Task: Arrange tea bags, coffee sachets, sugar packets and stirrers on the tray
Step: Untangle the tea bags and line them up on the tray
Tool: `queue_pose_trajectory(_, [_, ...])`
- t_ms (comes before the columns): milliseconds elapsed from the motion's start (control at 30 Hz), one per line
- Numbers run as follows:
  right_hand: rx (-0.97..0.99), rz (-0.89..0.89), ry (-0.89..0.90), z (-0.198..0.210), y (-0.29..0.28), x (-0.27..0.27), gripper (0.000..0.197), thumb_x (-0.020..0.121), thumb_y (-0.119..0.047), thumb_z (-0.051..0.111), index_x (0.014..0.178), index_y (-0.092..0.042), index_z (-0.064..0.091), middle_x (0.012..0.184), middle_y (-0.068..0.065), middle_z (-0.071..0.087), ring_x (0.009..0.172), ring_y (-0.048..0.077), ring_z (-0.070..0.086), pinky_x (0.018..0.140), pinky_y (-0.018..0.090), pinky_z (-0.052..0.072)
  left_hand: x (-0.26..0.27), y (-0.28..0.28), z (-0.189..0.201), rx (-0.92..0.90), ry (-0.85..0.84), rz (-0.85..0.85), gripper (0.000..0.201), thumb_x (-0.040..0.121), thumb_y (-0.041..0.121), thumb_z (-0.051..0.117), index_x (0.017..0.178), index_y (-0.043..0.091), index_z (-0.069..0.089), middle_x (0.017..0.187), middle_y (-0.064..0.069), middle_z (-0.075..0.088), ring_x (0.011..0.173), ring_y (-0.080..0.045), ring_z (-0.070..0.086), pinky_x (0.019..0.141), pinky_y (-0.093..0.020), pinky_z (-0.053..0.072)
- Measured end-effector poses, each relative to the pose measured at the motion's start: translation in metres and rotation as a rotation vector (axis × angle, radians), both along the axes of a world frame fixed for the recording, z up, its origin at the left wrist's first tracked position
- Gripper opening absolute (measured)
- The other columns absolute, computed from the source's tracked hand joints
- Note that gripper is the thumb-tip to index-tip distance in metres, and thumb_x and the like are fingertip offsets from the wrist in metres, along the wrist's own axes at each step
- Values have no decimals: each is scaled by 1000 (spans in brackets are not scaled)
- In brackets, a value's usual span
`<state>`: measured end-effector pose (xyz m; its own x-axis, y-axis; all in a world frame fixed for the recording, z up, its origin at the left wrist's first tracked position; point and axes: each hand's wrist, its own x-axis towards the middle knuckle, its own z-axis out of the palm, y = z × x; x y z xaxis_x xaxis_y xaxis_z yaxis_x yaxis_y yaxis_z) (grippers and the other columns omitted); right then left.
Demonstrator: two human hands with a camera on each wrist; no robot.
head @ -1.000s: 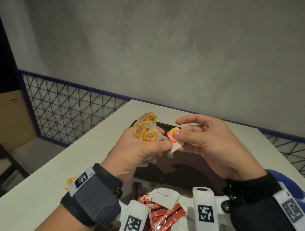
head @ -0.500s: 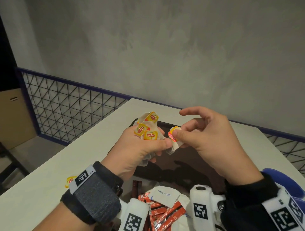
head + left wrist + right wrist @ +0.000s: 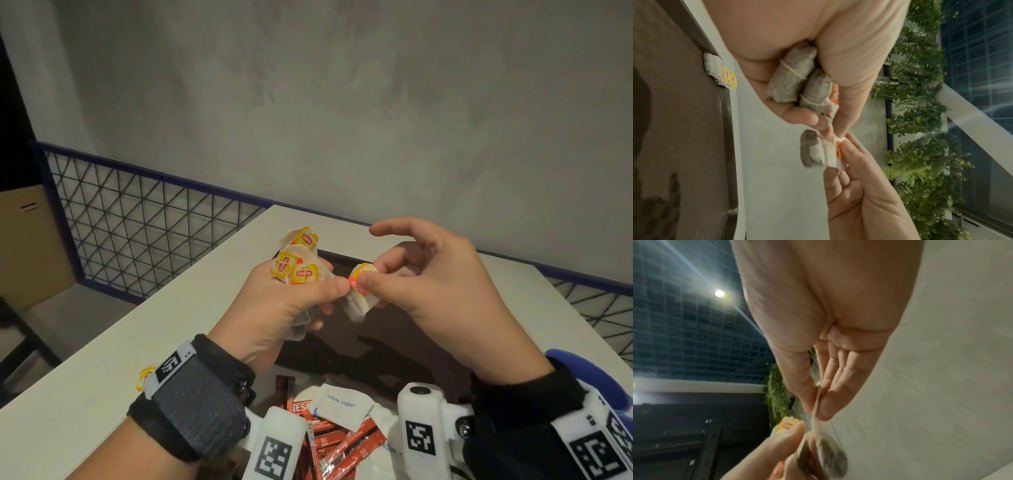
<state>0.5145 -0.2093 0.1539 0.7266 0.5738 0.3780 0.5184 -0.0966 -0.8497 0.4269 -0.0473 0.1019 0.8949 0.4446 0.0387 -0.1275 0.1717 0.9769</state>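
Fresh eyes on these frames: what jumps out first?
The left hand, raised over the dark tray, grips a bunch of yellow-tagged tea bags. Beside it the right hand pinches a single tea bag. Nearer the camera lie red coffee sachets and a white sugar packet.

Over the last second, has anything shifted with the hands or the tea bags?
Little changed. The right hand carried its single tea bag in until it almost touches the left hand, and its index finger lifted. The grip on each side stayed: the left hand holds the bunch of tea bags as before. The tray and the sachets below did not move.
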Motion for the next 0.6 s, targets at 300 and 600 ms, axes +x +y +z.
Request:
queue_pose_trajectory(300, [52, 144, 164, 4, -4, 1, 45, 77, 8, 80, 115, -10, 66, 73, 20, 70, 59, 24, 67, 60, 30, 58, -5, -2, 4, -33, -23, -162, 27, 72, 32, 82, 94, 22, 71, 69, -7, 67, 48, -12, 56, 39, -17, 38])
queue_pose_trajectory(600, [-17, 74, 137, -2, 2, 1, 26, 84, -19, 80, 106, -9, 71, 85, 19, 75, 74, 40, 70, 66, 36, 62, -2, 2, 3, 4, -10, -55, 21, 80, 17, 82, 98, 20, 71, 67, -3, 69, 47, -8, 58, 41, -17, 40])
